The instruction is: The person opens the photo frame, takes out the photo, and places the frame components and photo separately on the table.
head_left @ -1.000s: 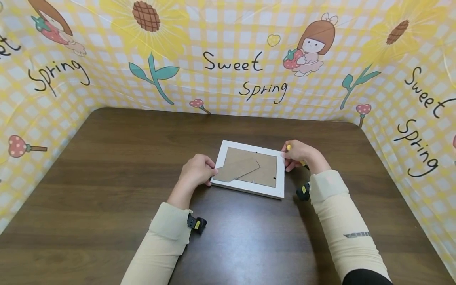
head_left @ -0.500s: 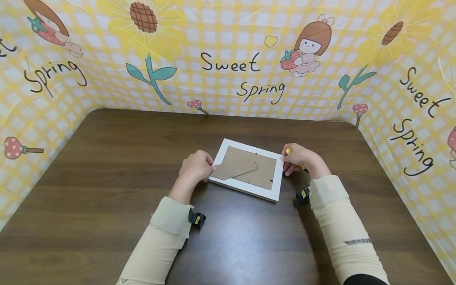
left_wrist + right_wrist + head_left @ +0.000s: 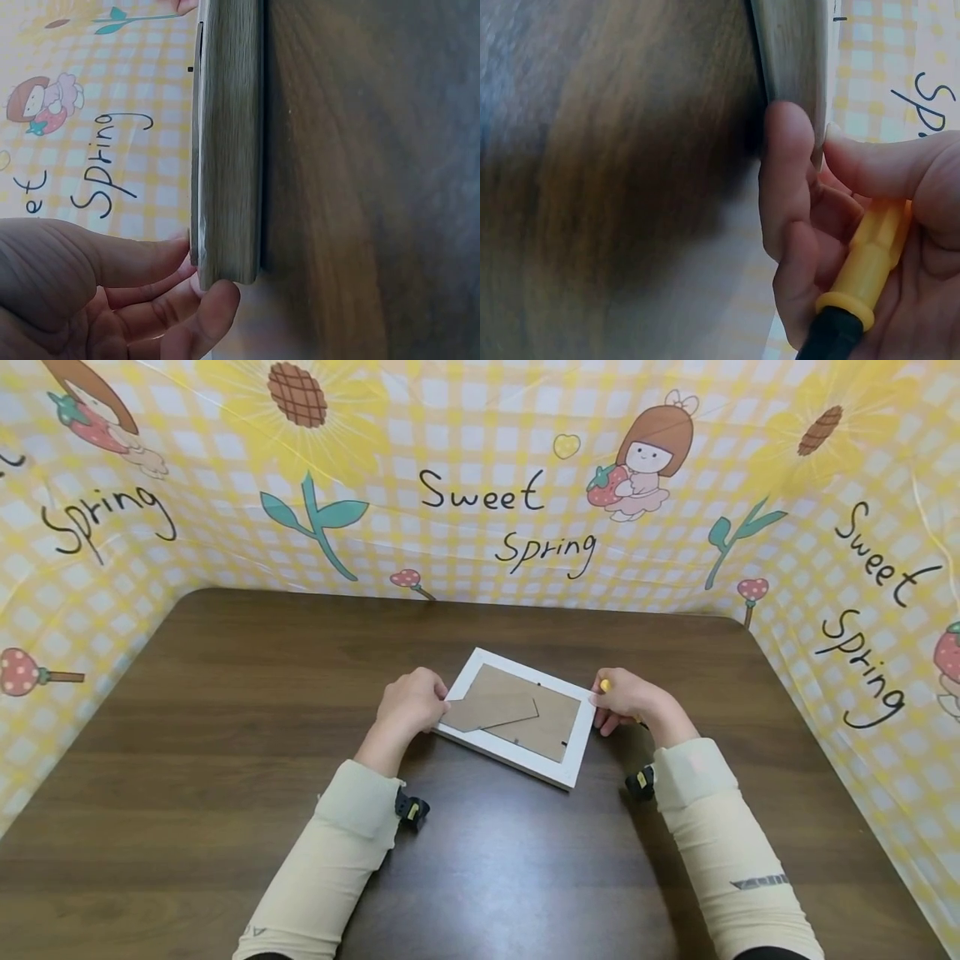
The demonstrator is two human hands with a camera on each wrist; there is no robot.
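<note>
Over the table (image 3: pixel 495 860), my head view has the picture frame (image 3: pixel 517 717) back-up; left wrist, I see the left hand (image 3: pixel 82 285) pinching one corner; right wrist, the right hand (image 3: pixel 840 210) pinching the opposite, though its palmed yellow tool (image 3: pixel 864 274) might make that hold slip.

A yellow-checked cloth (image 3: pixel 465 435) printed with sunflowers lines three sides of the brown table (image 3: pixel 187 760)
</note>
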